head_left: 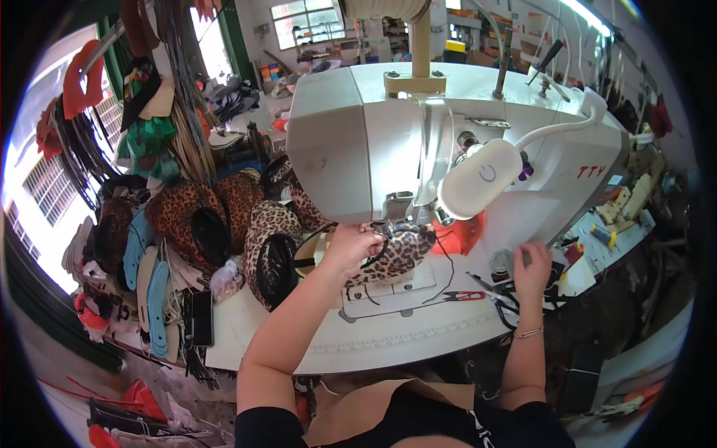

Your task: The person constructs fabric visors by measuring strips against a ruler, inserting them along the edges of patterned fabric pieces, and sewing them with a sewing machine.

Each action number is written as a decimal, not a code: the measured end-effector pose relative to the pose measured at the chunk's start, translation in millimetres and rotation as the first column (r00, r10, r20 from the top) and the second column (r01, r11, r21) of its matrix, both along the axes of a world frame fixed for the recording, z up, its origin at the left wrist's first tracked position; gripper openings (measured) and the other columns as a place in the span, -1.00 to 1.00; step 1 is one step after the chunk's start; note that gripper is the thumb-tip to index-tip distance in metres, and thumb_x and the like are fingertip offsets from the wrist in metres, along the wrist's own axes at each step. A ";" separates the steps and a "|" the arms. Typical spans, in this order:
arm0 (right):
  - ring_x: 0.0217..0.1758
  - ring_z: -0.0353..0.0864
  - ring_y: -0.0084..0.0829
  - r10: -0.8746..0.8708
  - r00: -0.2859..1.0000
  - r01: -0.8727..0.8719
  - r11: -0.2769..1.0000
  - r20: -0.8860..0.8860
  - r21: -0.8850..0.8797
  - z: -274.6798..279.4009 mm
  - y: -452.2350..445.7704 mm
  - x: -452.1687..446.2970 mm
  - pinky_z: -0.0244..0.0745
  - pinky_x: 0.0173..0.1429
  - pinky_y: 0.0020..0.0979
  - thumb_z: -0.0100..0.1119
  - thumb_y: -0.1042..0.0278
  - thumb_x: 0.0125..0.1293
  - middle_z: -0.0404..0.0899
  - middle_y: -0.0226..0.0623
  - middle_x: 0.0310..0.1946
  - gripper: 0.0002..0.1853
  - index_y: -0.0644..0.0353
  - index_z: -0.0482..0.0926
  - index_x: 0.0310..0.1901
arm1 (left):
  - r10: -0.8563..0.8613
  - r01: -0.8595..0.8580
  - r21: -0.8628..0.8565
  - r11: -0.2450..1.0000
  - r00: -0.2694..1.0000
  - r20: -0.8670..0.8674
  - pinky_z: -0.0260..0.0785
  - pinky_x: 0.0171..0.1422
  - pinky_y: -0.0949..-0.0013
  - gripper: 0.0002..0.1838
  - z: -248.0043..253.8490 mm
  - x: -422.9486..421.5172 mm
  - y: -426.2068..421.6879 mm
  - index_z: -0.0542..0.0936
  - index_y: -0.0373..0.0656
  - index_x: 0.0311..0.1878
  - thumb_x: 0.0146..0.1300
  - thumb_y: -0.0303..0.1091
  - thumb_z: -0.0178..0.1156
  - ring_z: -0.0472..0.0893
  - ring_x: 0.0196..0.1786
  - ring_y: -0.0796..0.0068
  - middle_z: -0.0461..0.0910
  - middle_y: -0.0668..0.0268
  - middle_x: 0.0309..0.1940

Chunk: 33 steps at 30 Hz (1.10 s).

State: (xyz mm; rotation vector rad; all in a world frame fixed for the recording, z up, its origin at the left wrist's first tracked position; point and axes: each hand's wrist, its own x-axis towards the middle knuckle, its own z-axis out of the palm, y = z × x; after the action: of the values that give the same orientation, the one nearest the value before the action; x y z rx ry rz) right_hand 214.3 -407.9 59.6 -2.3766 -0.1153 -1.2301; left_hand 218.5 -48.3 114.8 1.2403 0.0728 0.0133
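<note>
My left hand (352, 248) is closed on the edge of a leopard-print piece with black edging (407, 250), under the head of a white sewing machine (332, 142). The machine's metal foot is close to my fingertips; the needle's exact place is hard to make out. My right hand (532, 270) is off to the right, its fingers loosely bent and apart. Beside its thumb is a grey round item (502, 263). Black straps (509, 308) are just below that hand. Red-handled snips (464, 296) lie on the machine bed between my hands.
Several leopard-print pieces (187, 216) are heaped on the left, near light-blue flat pieces (158, 299) and a black phone-like slab (199, 319). Red material (459, 233) is behind the needle area. A white lamp (480, 179) hangs from the machine. A yellow-handled tool (603, 235) lies at right.
</note>
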 end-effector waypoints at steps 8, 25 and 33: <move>-0.12 0.53 -0.13 0.014 0.999 -0.013 1.000 -0.043 0.006 -43.6 -23.7 -3.0 0.42 0.01 -0.24 0.21 0.47 0.20 0.59 -0.18 -0.25 -0.92 0.27 0.61 -0.30 | -0.067 0.070 0.074 0.995 0.997 -0.036 0.52 -0.31 0.48 -0.60 -1.7 5.6 5.0 0.36 -0.20 0.03 0.15 -0.76 0.09 0.58 -0.29 0.52 0.47 0.30 -0.17; 0.03 0.54 -0.04 0.020 0.994 -0.023 1.000 0.108 0.020 -65.5 -19.8 -8.1 0.39 0.17 -0.15 0.14 0.46 0.27 0.59 -0.13 -0.15 -0.87 0.29 0.61 -0.20 | -0.048 0.046 0.105 0.993 0.999 0.011 0.49 -0.26 0.49 -0.69 -5.6 -0.1 4.7 0.44 -0.30 -0.03 0.13 -0.66 0.17 0.57 -0.32 0.51 0.52 0.28 -0.32; 0.01 0.55 -0.06 0.032 0.996 -0.034 0.999 0.086 0.014 -56.7 -21.4 -9.3 0.39 0.15 -0.15 0.16 0.47 0.25 0.60 -0.15 -0.18 -0.89 0.27 0.60 -0.22 | -0.099 0.092 0.154 0.984 0.994 0.041 0.51 -0.26 0.50 -0.69 -0.8 -1.0 6.7 0.45 -0.31 -0.04 0.11 -0.66 0.15 0.57 -0.37 0.53 0.51 0.28 -0.35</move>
State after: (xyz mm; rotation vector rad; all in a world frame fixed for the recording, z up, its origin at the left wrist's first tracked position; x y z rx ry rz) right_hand 205.0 -429.3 2.9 -2.2996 -0.1707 -1.3131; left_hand 217.5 -41.6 114.0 1.3943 -0.0310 -0.0348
